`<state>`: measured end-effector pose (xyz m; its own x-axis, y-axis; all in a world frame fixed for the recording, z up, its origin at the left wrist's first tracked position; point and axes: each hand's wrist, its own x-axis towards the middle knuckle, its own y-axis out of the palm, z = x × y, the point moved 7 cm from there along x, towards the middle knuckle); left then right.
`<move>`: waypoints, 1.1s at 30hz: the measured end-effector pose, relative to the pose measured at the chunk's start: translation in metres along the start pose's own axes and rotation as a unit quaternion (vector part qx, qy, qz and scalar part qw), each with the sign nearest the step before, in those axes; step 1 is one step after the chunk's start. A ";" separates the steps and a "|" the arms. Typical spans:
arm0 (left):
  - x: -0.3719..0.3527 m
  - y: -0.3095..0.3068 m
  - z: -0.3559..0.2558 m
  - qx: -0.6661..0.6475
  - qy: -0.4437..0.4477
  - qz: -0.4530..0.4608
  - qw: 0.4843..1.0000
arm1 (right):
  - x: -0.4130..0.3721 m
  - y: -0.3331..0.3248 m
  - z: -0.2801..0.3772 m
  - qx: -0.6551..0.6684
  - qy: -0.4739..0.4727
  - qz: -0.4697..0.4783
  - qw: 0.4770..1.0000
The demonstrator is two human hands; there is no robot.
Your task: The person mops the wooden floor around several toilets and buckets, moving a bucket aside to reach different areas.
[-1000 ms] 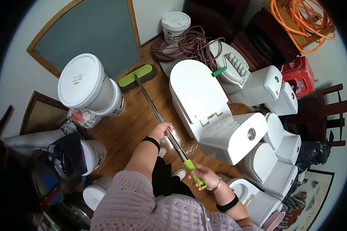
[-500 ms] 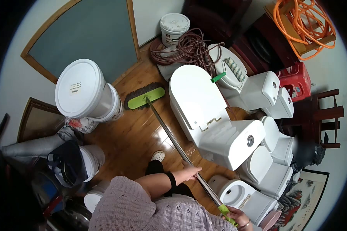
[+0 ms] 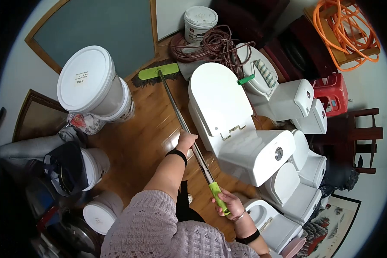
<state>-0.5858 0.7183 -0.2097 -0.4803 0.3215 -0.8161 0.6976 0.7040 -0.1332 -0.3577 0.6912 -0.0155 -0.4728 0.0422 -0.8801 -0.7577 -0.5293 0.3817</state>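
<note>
A flat mop has a green head [image 3: 159, 72] with a dark fringe lying on the wooden floor near the back wall. Its metal pole [image 3: 173, 103] slants down toward me and ends in a green handle grip [image 3: 219, 198]. My left hand [image 3: 187, 141] is closed around the middle of the pole. Lower down, my right hand [image 3: 228, 204] wraps the green grip. Just right of the pole stands a white toilet [image 3: 221, 94] with its lid down.
Stacked white buckets [image 3: 88, 81] stand on the left. More toilets [image 3: 284, 185] line the right, one carrying a paint roller [image 3: 264, 74]. A coiled brown hose [image 3: 219, 47] lies at the back beside a white pail [image 3: 200, 23]. Orange cable [image 3: 339, 26] hangs at upper right.
The mop head has moved forward, away from me, toward the back wall. Both hands have moved forward and left with the pole. My view has shifted slightly.
</note>
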 end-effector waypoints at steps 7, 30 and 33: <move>-0.088 0.054 0.091 0.151 -0.046 0.051 0.986 | -0.063 -0.077 -0.106 -0.015 0.006 -0.028 0.999; -0.267 0.205 0.332 0.053 -0.193 0.312 0.929 | -0.247 -0.241 -0.295 -0.037 0.047 -0.061 0.996; -0.207 0.160 0.300 0.015 -0.109 0.145 0.983 | -0.208 -0.171 -0.256 -0.009 0.073 -0.044 0.996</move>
<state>-0.2155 0.5743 -0.2313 -0.1368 0.3604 -0.9227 0.8054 0.5828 0.1083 -0.0146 0.5557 0.0305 -0.3343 -0.0340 -0.9419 -0.7840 -0.5447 0.2979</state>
